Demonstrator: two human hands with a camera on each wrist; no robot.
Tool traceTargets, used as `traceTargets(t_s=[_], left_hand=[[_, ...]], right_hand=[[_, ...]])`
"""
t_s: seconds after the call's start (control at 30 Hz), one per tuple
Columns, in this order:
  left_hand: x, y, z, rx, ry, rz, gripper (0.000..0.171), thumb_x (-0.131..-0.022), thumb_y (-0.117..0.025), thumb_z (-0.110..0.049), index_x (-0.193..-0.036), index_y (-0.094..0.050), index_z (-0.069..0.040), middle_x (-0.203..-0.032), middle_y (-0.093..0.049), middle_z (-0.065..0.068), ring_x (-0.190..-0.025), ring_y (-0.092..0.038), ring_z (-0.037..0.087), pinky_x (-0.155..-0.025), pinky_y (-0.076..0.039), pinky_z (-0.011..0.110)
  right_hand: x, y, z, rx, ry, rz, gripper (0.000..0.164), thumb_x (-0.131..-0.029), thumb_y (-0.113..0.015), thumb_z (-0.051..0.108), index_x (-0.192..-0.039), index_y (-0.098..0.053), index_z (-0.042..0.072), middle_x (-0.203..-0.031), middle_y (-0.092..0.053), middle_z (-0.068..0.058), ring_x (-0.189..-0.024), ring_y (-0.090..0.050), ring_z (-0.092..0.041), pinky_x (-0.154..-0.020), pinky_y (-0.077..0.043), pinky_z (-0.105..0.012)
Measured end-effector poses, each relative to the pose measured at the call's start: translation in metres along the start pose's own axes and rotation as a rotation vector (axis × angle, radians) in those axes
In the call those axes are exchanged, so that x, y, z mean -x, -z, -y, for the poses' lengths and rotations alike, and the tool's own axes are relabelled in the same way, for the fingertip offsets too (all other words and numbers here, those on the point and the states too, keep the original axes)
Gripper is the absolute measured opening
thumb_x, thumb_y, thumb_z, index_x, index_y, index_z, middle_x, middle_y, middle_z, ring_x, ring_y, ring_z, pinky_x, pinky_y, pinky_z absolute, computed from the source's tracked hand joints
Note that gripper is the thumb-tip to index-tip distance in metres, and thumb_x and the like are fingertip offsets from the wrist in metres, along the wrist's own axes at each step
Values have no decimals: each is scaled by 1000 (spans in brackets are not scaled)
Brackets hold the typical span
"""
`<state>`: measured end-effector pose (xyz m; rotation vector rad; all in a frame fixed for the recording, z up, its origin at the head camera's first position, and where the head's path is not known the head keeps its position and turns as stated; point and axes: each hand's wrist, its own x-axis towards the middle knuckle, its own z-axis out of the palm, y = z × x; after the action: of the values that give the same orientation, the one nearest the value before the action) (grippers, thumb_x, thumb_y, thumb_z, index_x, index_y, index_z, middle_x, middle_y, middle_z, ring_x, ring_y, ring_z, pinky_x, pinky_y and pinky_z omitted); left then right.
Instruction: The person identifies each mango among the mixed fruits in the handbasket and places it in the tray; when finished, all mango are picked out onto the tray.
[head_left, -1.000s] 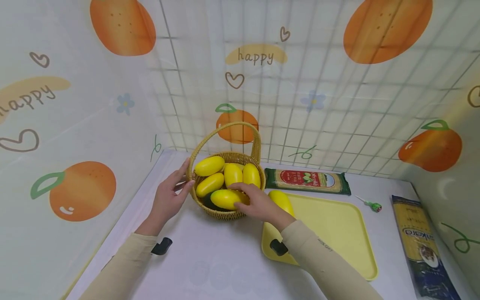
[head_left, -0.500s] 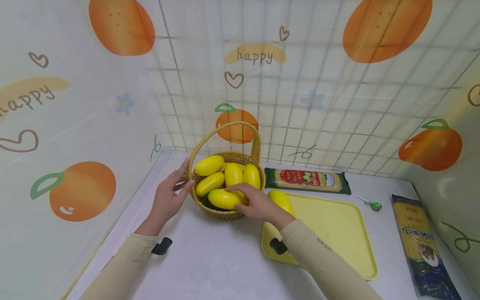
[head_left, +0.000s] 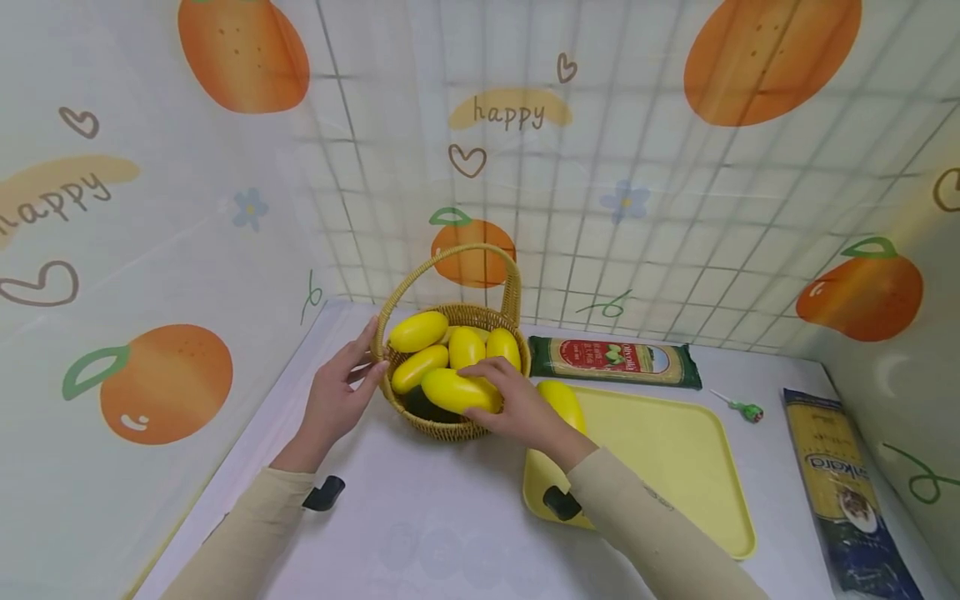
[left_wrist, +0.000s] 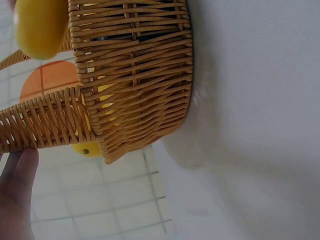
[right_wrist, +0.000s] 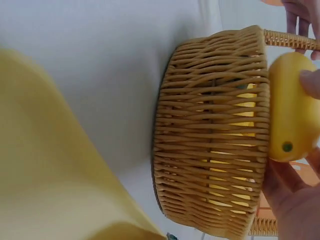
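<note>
A woven wicker basket [head_left: 450,432] with a tall arched handle holds several smooth yellow mangoes. My left hand [head_left: 337,396] grips the left foot of the handle between thumb and fingers; in the left wrist view its thumb [left_wrist: 24,167] lies against the woven strip. With my right hand [head_left: 528,408] I pinch one mango [head_left: 453,390] across its right end, at the front of the basket. Seen from the right wrist, this mango [right_wrist: 287,107] sits above the rim, its small green stem spot showing. A dark green shape [head_left: 427,407] lies beneath it inside the basket.
Right of the basket is a yellow tray [head_left: 660,467], with another mango [head_left: 562,403] at its back left corner. Behind the tray lies a green-ended pasta packet [head_left: 615,362]. A lollipop [head_left: 746,412] and a blue-and-yellow packet [head_left: 843,492] lie farther right.
The mango in my right hand has risen a little from the basket, uncovering more of the dark green shape. My left hand stays at the handle.
</note>
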<state>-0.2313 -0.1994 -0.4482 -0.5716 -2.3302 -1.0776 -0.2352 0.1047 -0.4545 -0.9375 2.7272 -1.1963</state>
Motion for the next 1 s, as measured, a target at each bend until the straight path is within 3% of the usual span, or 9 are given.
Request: traceTargets(t_s=[0.23, 0.43, 0.73, 1.0], left_hand=[[-1, -2, -2, -3, 4, 4, 79, -93, -72, -2, -159, -37, -30, -114, -67, 12, -107, -70, 31, -86, -61, 42], [-2, -3, -3, 0, 2, 8, 80, -93, -73, -2, -159, -37, -29, -114, -67, 12, -106, -70, 30, -86, -61, 42], [-1, -2, -2, 0, 2, 6, 79, -93, -72, -2, -159, -37, -29, -114, -67, 13, -108, -70, 31, -86, -60, 41], [0, -1, -1, 9, 9, -1, 79, -93, -72, -1, -159, -38, -30, -110, -66, 12, -108, -70, 31, -87, -60, 40]], right_hand=[[23, 17, 3, -12, -51, -101, 50, -92, -77, 40, -138, -60, 30, -137, -50, 4, -112, -57, -19, -96, -55, -41], [56, 38, -7, 26, -102, -184, 51, -91, -78, 35, -138, -60, 31, -137, -51, 3, -114, -56, -22, -93, -56, -41], [108, 69, -47, 118, -220, -306, 55, -92, -77, 34, -143, -56, 26, -141, -47, -5, -114, -57, -28, -86, -57, -44], [139, 78, -82, 187, -335, -366, 53, -94, -75, 31, -141, -56, 14, -135, -48, -17, -108, -56, -36, -88, -55, -51]])
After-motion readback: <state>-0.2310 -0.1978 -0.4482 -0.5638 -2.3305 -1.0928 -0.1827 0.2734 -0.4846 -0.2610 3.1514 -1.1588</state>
